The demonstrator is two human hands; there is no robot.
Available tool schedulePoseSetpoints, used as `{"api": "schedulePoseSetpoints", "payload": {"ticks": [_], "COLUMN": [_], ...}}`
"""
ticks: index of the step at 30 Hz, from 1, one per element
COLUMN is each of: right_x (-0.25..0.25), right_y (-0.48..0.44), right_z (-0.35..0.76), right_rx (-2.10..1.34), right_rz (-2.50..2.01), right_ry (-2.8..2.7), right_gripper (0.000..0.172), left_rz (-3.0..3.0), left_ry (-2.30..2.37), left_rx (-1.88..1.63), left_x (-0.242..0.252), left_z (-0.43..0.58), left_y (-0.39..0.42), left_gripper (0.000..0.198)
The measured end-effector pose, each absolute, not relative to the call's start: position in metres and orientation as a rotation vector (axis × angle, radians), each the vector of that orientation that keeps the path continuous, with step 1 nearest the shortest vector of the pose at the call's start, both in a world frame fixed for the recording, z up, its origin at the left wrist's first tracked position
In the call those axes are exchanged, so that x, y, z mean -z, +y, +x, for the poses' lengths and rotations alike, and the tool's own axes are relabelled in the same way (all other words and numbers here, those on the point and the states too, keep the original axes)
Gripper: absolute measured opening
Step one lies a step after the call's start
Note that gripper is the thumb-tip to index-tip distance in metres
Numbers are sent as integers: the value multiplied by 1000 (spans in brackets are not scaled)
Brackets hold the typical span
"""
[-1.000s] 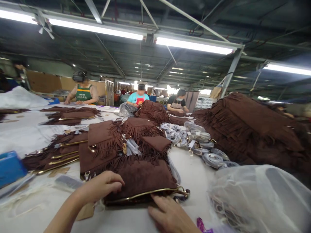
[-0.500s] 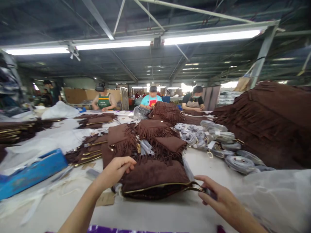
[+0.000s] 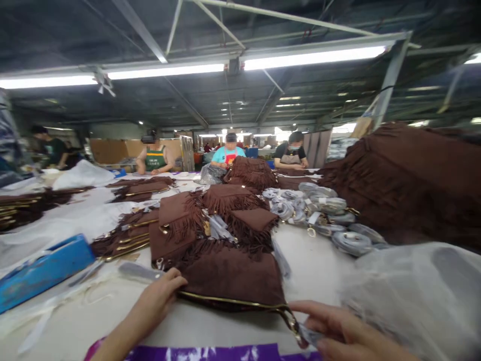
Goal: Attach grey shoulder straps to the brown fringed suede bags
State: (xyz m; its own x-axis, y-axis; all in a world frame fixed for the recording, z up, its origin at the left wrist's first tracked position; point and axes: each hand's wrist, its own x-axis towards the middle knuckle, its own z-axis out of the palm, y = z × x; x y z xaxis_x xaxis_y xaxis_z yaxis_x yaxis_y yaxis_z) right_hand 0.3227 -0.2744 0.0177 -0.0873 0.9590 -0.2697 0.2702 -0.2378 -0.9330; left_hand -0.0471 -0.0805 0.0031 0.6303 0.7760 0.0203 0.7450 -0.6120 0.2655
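A dark brown fringed bag (image 3: 233, 276) lies in front of me, its gold-zipped edge towards me. At the left end of that zip, my left hand (image 3: 163, 293) is closed on the bag's corner. Beyond the right corner, my right hand (image 3: 334, 323) holds a plastic-wrapped strap end (image 3: 310, 335), with its index finger stretched towards the bag. A brown tab with gold hardware (image 3: 291, 321) hangs between bag and hand. Only a narrow dark gap shows along the zip. The right fingertips are partly hidden.
More brown fringed bags (image 3: 178, 215) lie behind, beside plastic-wrapped coiled straps (image 3: 351, 242). A large brown heap (image 3: 417, 185) rises at right above clear plastic (image 3: 413, 296). At left is a blue box (image 3: 47, 271). Purple material (image 3: 210, 352) lines the near edge. Co-workers (image 3: 227, 153) sit opposite.
My left hand has come down from the bag's top to its left corner. My right hand and the strap end have moved nearer to me. The bag's mouth has narrowed.
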Motion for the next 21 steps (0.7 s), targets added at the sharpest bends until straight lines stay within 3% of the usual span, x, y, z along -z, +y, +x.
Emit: {"api": "schedulePoseSetpoints", "payload": {"ticks": [4,6,9,14,16,19,21], "right_x": [-31,-33,-30,-15,-11,-9,-8], "right_y": [-284,-287,-292,-302,-306,-308,-306], "right_z": [308,305,300,292,295,302,303], "right_rx": [-1501,-1514,-1496,-1478,-1416,-1319,-1226], "right_rz": [-1328,-1269,-1265,-1224,-1274,-1373,-1443], "right_ry": [-1274,-1241,-1242,-1248,-1271,-1227,-1210], "right_gripper": [72,74,73,68,67,60,51], "left_rz": [2653,2604,2459,2455,2437,2188,1868], "left_ry": [1301,1136,856,868,914,765,677], "left_rx": [-404,-540,-470,-51,-48,-354,-503], "left_x": [-7,-19,-30,-8,4,19,25], "left_z": [-27,-3,47,124,136,136,131], "left_y": [-79,-102,-157,-212,-215,-209,-204], "left_gripper": [47,35,22,49,42,16,16]}}
